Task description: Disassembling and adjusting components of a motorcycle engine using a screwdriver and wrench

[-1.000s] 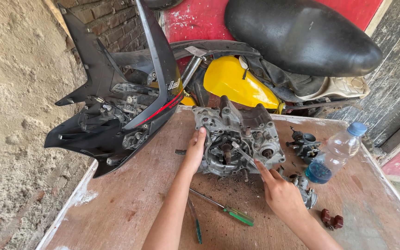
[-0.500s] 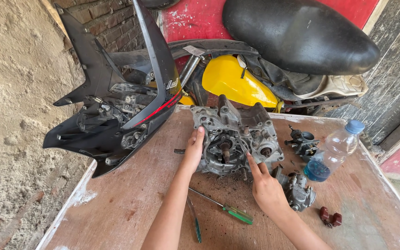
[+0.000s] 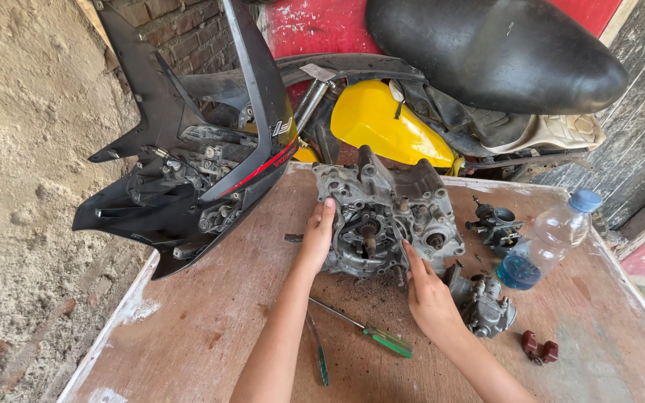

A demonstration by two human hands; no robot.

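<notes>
**Two hands resting on an engine case on a wooden surface**

The grey metal engine case (image 3: pixel 386 216) is lying near the far edge of the brown wooden surface (image 3: pixel 210 328), about in the middle of that edge. The left hand (image 3: pixel 317 237) is lying flat against the left side of the case, with the fingers stretched and close together; it is not holding anything. The right hand (image 3: pixel 428 295) is touching the near right part of the case with its raised fingers; this hand is also open and is not gripping anything.

Just beside the right hand, toward the right edge, a small grey carburetor (image 3: pixel 484 304) is lying on the surface. A second, darker carburetor part (image 3: pixel 496 224) is sitting farther back, close to the case. A clear plastic bottle (image 3: pixel 546 240) with a blue cap and some blue liquid is lying tilted near the right edge. Two small dark red pieces (image 3: pixel 539 348) are lying near the right edge, closer to the person.

Between the two arms, a screwdriver with a green handle (image 3: pixel 371 331) is lying on the surface, and a second thin tool (image 3: pixel 318 352) is lying beside the left arm. A black motorcycle body panel (image 3: pixel 188 164) with a red stripe is hanging over the far left corner. Behind the far edge a yellow tank (image 3: pixel 382 123) and a black seat (image 3: pixel 487 52) are standing.
</notes>
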